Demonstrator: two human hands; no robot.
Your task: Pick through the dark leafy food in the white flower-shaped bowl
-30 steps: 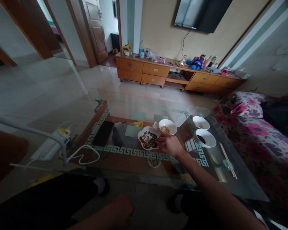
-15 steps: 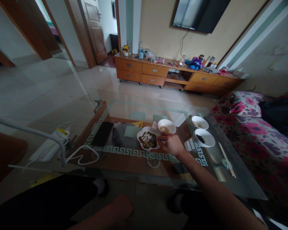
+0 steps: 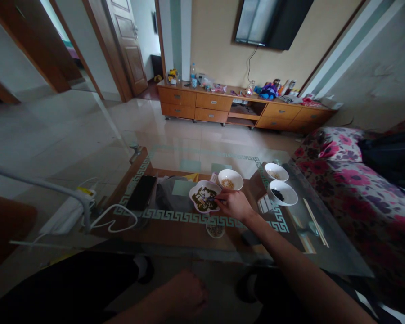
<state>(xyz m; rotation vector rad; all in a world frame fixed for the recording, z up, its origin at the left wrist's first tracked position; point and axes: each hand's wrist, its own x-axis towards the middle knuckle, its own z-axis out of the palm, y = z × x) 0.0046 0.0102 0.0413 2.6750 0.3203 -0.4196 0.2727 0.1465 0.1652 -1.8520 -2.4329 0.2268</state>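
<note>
My right hand [image 3: 235,204] reaches over the glass table, its fingers pinched on a thin dark tool [image 3: 210,199], too small to make out exactly. The tool's tip is over a white, flower-shaped dish [image 3: 191,193] holding dark green bits around a pale middle. Just behind my fingers stands a white bowl [image 3: 238,178] with yellowish grains. Farther right are a white bowl [image 3: 292,195] of black pieces and another bowl [image 3: 281,169] with pale bits. Low in front of the table, my left hand [image 3: 191,292] is closed in a dim fist, with nothing visible in it.
Chopsticks [image 3: 315,222] lie on the table's right side. A dark phone-like slab [image 3: 142,192] and a white cable [image 3: 121,217] are at the left. Beneath the glass is a small round dish [image 3: 216,230]. A floral sofa [image 3: 354,180] stands at right, a cluttered cabinet [image 3: 212,108] behind.
My left hand has moved right, towards the middle. My right hand stays at the flower-shaped dish with the thin tool, its tip slightly shifted. The whole view has shifted a little.
</note>
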